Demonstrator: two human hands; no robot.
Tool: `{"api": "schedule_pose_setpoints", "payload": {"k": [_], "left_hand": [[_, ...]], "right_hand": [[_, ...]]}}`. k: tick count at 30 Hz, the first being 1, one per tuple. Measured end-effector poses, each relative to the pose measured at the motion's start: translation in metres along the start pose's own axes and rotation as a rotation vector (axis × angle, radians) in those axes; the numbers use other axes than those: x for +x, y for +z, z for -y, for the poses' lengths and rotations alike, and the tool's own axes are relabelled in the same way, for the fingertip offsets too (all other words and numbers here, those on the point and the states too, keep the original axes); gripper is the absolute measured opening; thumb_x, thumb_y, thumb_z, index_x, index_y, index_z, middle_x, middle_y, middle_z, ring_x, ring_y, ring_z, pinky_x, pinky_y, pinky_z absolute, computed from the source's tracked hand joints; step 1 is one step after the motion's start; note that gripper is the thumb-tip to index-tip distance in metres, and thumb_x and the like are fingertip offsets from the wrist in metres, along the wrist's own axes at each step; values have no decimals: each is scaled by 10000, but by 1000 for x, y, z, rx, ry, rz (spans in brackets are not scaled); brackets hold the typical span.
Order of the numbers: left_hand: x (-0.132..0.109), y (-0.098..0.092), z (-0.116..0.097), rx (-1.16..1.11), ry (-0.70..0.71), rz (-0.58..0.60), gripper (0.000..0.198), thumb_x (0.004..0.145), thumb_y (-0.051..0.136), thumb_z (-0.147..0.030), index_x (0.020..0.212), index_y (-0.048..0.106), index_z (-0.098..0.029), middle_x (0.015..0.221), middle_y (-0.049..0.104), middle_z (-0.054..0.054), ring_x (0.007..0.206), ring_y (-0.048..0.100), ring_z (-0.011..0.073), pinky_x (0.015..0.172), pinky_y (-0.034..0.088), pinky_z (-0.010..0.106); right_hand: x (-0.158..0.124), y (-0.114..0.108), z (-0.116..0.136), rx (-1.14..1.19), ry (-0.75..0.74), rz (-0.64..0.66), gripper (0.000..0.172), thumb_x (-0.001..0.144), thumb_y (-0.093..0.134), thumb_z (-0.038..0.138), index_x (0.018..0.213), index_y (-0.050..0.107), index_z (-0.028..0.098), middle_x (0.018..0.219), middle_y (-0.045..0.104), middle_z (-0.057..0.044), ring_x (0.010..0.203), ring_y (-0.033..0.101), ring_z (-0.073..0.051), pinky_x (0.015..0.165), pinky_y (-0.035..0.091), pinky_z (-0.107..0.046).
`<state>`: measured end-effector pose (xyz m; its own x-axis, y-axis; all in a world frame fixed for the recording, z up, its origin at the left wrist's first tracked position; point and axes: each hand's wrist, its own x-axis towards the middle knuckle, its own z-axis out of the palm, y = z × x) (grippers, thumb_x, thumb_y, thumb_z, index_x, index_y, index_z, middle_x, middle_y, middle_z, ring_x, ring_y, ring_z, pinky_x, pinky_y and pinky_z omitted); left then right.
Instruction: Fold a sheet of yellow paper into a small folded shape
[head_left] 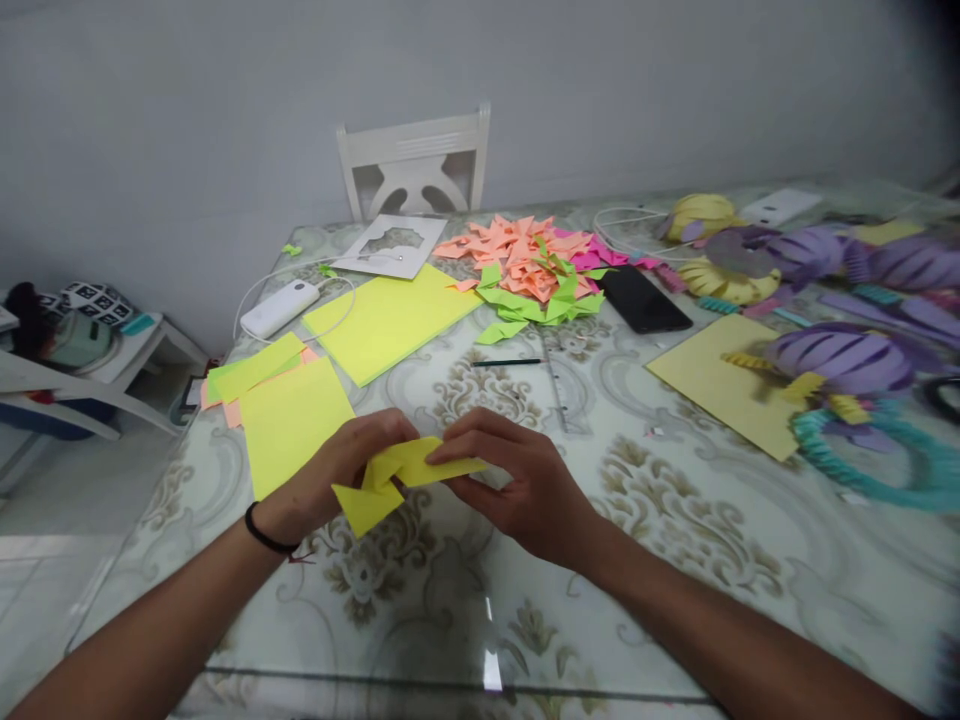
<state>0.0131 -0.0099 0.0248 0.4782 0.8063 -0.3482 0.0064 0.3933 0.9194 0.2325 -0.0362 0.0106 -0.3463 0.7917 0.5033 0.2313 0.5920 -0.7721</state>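
Note:
A folded strip of yellow paper (405, 464) is held above the table, with a pointed flap at its left end. My left hand (367, 445) is closed on its far side near the folds, its fingertips partly hidden behind the paper. On the right end, my right hand (506, 475) pinches the strip between thumb and fingers. Yellow sheets (292, 425) lie just beyond my left hand. A heap of folded orange paper pieces (517, 250) sits farther back, with folded green pieces (547, 300) along its near side.
A large yellow sheet stack (390, 320), a white power bank (281, 308) with cable, a pencil (507, 362) and a black phone (645, 298) lie beyond my hands. To the right are purple paper lanterns (840, 357) and a teal paper ring (832, 460). A white chair (412, 140) stands behind.

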Motion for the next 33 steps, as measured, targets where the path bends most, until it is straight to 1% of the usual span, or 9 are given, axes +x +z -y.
{"api": "schedule_pose_setpoints", "payload": {"k": [2,5,11,16,20,23,26,29,33], "left_hand": [[1,1,-1,-188,15,-8,575,836,631,-722,935,669,-157,779,661,45,615,601,143,531,456,219],[3,4,-3,-353,64,-20,583,833,626,-710,984,686,-150,859,679,66,685,650,178,603,522,262],[2,5,2,-257,74,-60,452,831,733,-516,1114,656,-172,865,712,63,673,644,159,585,490,224],[2,2,4,-169,62,-45,421,788,830,-300,1138,614,-213,848,716,19,655,638,128,567,467,195],[3,1,4,-135,95,-82,425,796,844,-303,1132,597,-220,802,693,-8,617,616,108,538,439,185],[5,0,7,-88,132,-88,360,807,842,-323,1066,622,-203,774,670,-21,604,592,92,536,429,181],[6,-1,10,7,166,-64,277,829,829,-318,996,655,-182,805,668,-12,651,597,88,575,438,180],[7,-2,10,52,175,-20,256,841,818,-314,998,664,-182,857,676,-1,709,617,104,612,449,192],[7,-3,8,82,191,-10,254,849,807,-321,991,657,-175,871,667,6,724,606,112,627,439,206]], "right_hand": [[0,0,-1,-5,10,-42,187,871,667,69,961,734,219,955,685,-55,872,682,-176,753,565,-296],[1,1,-1,-10,33,-111,164,878,670,81,946,718,222,933,670,-49,851,671,-176,694,558,-286],[3,2,-4,-15,-4,-206,147,890,674,89,955,684,221,903,650,-28,813,649,-153,627,547,-246],[3,2,-5,6,20,-172,184,867,657,59,962,668,216,921,642,-23,817,645,-145,633,555,-233],[2,4,-8,6,63,-95,186,856,685,58,959,670,211,936,635,-27,805,649,-147,627,552,-234],[0,6,-11,18,128,31,110,871,740,130,930,678,199,972,639,-30,746,654,-125,645,567,-235],[-2,7,-12,1,139,123,150,891,729,142,1020,691,208,1019,668,-28,760,680,-126,700,574,-250],[-1,5,-11,-48,99,149,275,891,718,125,1140,677,233,1058,710,-33,926,708,-177,793,562,-288],[0,3,-11,-67,92,167,166,907,720,157,1061,699,217,1037,741,-36,883,714,-172,779,541,-285]]}}
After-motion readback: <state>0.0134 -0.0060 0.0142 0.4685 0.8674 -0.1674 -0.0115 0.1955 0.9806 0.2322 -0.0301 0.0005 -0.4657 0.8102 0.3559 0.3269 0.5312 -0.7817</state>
